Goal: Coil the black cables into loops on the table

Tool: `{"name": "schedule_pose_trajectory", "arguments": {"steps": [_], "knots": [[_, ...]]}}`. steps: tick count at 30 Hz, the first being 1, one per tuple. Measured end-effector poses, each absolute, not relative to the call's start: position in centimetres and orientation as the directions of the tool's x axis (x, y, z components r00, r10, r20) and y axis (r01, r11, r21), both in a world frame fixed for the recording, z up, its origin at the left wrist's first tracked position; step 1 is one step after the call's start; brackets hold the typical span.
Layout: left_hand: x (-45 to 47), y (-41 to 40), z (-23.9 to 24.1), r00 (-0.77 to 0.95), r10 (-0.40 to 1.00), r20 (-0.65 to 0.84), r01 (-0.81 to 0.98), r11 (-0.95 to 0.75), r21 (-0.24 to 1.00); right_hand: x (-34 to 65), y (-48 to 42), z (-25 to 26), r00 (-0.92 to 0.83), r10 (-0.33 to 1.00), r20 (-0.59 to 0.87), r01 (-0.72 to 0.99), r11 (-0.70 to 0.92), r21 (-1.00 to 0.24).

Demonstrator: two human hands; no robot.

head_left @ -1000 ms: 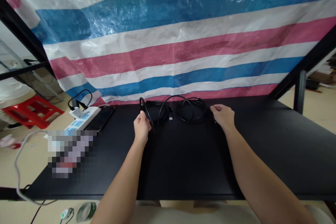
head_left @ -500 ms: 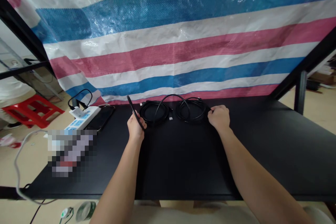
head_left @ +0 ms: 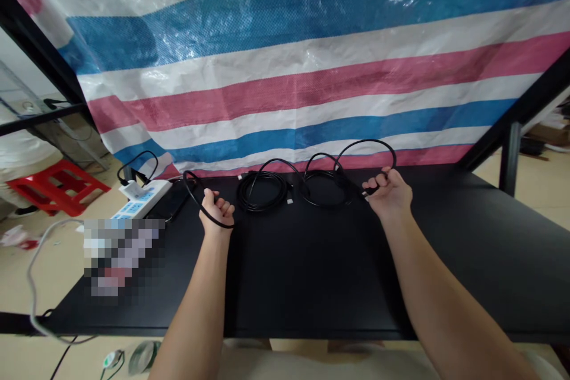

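Observation:
A coiled black cable [head_left: 262,209] lies on the black table [head_left: 307,273], in front of the striped sheet. Just right of it is a looser black coil [head_left: 327,205], with strands arching up from it. My left hand [head_left: 217,212] is closed around a black cable that bows out in a loop to its upper left. My right hand [head_left: 392,193], raised a little to the right of the coils, grips a cable end between its fingers. A connector [head_left: 366,193] with a light tip pokes out of that hand toward the left; its type is too small to make out.
A white power strip [head_left: 142,202] with a plugged-in charger stands at the table's left, beside a dark phone [head_left: 178,199]. Nearer lies a blurred-out object [head_left: 124,255]. The striped sheet [head_left: 285,95] hangs behind. On the floor at left is a red stool [head_left: 60,187].
My left hand has moved left and lower with its cable. The right hand has shifted right and turned palm up, lifting a strand into an arch and exposing the connector.

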State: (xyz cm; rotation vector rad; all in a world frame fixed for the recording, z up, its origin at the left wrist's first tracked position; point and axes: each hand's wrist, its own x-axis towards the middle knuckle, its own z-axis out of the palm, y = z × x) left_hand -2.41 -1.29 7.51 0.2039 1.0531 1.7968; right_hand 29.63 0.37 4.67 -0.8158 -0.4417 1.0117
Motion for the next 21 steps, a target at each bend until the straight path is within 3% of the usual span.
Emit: {"name": "schedule_pose_trajectory", "arguments": {"steps": [6, 11, 16, 18, 21], "knots": [[-2.0, -1.2, 7.2, -0.467, 0.840, -0.277, -0.632, -0.098, 0.769, 28.9, 0.3, 4.5, 0.414, 0.905, 0.097, -0.422, 0.285, -0.861], [-1.4, -1.2, 6.8, -0.429, 0.875, -0.223, -0.588, -0.083, 0.804, 27.7, 0.4, 3.8, 0.460, 0.842, 0.282, -0.034, 0.334, -0.942], [-1.0, -1.4, 6.6, -0.399, 0.897, -0.190, -0.553, -0.070, 0.830, 26.5, 0.1, 3.1, 0.384, 0.860, 0.336, 0.377, 0.186, -0.907], [-1.0, -1.5, 6.5, -0.398, 0.899, -0.184, -0.549, -0.072, 0.833, 26.2, 0.0, 3.1, 0.375, 0.873, 0.312, 0.409, 0.146, -0.901], [-1.1, -1.6, 6.5, -0.375, 0.913, -0.160, -0.553, -0.082, 0.829, 26.0, 0.1, 3.5, 0.411, 0.873, 0.262, 0.292, 0.146, -0.945]]}}
